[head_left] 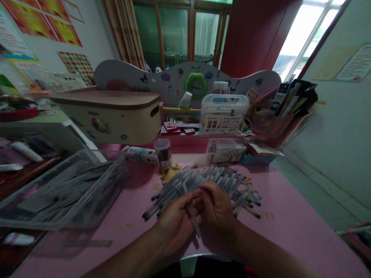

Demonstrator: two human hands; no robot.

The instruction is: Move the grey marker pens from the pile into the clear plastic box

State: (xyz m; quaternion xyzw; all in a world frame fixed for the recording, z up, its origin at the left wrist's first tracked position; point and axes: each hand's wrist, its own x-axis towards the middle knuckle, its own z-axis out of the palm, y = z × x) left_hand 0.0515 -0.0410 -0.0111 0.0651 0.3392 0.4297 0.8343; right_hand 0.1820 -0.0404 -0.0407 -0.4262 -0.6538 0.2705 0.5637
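A slim clear pen (pixel 194 223) lies slantwise across the fingers of my left hand (pixel 176 216), which is closed around it. Right beside it, my right hand (pixel 218 210) is curled, thumb against fingers; what it pinches, if anything, is hidden. Both hands meet over the near edge of a heap of clear pens with dark ends (pixel 168 193), spread on the pink desk (pixel 133 239). Several more pens (pixel 246 200) lie loosely crossed at the heap's right side.
At left stands a clear plastic bin (pixel 113 170) with many pens in it. A clear round tub (pixel 163 152), a long printed box (pixel 139 153) and a clear case (pixel 226 150) stand behind the heap. Further back are a lidded cream box (pixel 121 119) and a handled marker case (pixel 224 116).
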